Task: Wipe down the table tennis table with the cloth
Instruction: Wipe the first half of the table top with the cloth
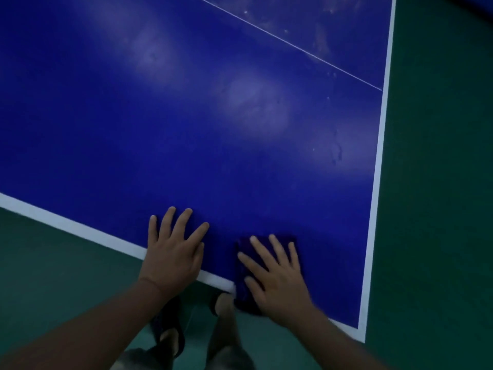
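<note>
While my right hand [277, 279] presses flat, fingers spread, on the dark blue cloth [244, 276] at the table tennis table's [186, 129] near edge, my left hand [174, 252] rests open just beside it.

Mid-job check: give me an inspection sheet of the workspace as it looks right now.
Surface: blue table with white edge lines; pale smudges mid-surface, specks toward the far right.
Job's things: dark cloth lies flat at the near edge, slightly overhanging it.
Clutter: nothing seen.
Hands: left hand flat on bare table, fingers spread; right hand pressed flat on the cloth.
Cables: nothing seen.
Surroundings: green floor; sandalled feet below the near edge.
</note>
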Motion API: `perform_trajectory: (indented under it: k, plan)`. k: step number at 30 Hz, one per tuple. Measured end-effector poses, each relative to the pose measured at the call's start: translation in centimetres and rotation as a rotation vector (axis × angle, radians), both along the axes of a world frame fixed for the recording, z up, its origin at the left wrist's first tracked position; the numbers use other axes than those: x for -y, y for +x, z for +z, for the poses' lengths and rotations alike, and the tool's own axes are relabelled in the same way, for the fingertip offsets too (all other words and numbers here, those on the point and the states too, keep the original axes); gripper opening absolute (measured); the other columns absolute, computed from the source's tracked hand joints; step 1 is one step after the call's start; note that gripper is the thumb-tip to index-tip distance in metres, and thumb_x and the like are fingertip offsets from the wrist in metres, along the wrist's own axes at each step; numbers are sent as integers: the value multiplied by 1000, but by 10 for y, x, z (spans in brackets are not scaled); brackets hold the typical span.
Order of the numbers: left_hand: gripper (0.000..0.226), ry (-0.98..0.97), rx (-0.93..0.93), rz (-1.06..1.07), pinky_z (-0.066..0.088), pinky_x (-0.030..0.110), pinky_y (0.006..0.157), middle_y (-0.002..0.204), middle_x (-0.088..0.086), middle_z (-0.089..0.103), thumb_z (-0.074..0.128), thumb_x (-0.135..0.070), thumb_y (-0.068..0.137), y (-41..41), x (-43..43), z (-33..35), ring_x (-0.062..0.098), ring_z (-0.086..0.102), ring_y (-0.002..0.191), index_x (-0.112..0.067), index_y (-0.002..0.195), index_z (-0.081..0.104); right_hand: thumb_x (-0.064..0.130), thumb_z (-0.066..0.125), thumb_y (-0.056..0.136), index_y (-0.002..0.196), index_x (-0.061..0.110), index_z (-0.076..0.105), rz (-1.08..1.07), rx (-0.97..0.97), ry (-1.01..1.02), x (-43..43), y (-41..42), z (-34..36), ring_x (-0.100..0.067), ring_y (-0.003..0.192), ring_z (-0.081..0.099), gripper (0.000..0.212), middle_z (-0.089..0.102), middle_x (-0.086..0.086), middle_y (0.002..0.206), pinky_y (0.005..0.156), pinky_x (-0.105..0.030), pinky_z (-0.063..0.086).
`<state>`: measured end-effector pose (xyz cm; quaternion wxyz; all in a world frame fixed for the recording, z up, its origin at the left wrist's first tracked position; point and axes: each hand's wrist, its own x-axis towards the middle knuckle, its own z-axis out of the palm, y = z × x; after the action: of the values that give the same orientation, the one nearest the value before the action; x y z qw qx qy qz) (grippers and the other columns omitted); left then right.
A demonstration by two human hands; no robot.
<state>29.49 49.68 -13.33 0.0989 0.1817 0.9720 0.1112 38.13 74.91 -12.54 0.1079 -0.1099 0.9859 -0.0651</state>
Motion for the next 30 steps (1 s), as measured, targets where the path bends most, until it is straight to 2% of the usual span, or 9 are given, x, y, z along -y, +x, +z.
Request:
perform_trajectory:
  k: [3,7,9,13,17,19,22,24,30]
  plan:
    - [52,-15,-1,0,21,70,114,150,16,46,33,-45,96,-5,-6,0,44,31,144,-25,136,60,54,30,99,151,48,34,-126,-4,107,-61,-63,0,-32,150,27,52,20,11,166,117,-66,18]
    - [51,3,-26,18,21,70,114,146,15,49,34,-43,97,-22,-23,2,45,34,141,-22,135,62,57,19,101,155,51,15,-514,49,25,-83,-186,1,-31,154,3,55,2,13,169,119,-67,0]
    - [51,18,-32,29,22,69,114,145,16,50,34,-42,98,-35,-38,5,46,35,139,-20,134,63,55,24,101,156,48,18,-543,40,38,-61,-205,-2,-34,154,4,56,3,9,169,118,-69,-1]
    - [54,22,-4,66,25,67,114,145,16,50,31,-43,98,-71,-74,11,45,37,138,-19,134,63,52,29,101,153,43,32,-90,-40,19,-23,-133,-4,-39,152,17,53,14,4,169,117,-70,7]
    - [54,13,-12,63,24,66,115,145,16,49,30,-42,98,-105,-90,11,42,37,139,-18,135,62,53,32,103,151,48,34,284,-17,10,-93,-122,-7,-32,153,19,48,16,9,168,117,-65,10]
    - [54,-3,-18,61,23,64,117,145,15,49,30,-42,98,-119,-94,10,41,37,139,-19,136,61,51,36,99,149,47,39,130,-88,77,-133,-177,-5,-34,149,27,50,25,8,165,115,-67,21]
    - [52,-19,-37,68,25,64,115,143,14,49,32,-41,97,-133,-102,7,40,38,137,-19,135,61,53,25,102,156,48,20,-362,-16,45,-149,-271,1,-34,154,9,54,7,9,169,119,-67,5]
    - [50,-18,-59,86,26,66,113,142,14,49,34,-39,96,-142,-109,4,40,39,135,-19,133,61,53,23,101,156,47,19,-523,10,2,-121,-299,-2,-36,154,3,56,4,7,170,117,-69,-2]
    - [50,7,-80,134,22,67,113,140,14,48,35,-40,96,-174,-130,-2,40,38,135,-18,132,60,54,30,101,151,42,36,154,-69,-49,-92,-212,-12,-36,152,19,51,19,6,167,116,-68,10]
